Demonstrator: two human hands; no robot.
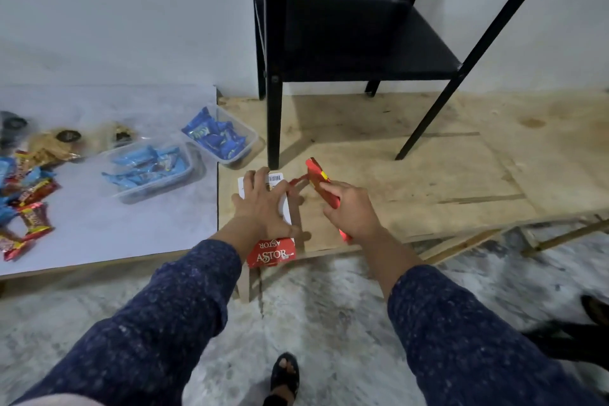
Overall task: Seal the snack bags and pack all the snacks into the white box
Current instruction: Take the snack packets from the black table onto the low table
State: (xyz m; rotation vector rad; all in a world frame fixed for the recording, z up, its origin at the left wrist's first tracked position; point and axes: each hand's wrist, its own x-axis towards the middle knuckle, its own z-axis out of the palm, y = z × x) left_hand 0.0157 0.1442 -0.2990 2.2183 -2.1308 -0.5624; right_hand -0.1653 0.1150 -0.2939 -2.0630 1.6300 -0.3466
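Observation:
A red and white Astor snack box (272,252) lies flat on the wooden platform (428,181), and my left hand (263,204) presses down on its white upper part. My right hand (351,208) grips a long red snack pack (318,176), tilted up just right of the box. A thin red strip runs from that pack toward my left fingertips. Two clear tubs (151,171) (219,137) hold blue-wrapped snacks on the white sheet at the left. Loose red and blue wrapped snacks (28,204) and clear bags of brown snacks (52,145) lie further left.
A black metal shelf stand (356,53) rises right behind the box, its front leg (273,128) just beyond my left hand. The white sheet (131,227) covers the left platform. Below is a grey floor with my sandalled foot (285,376).

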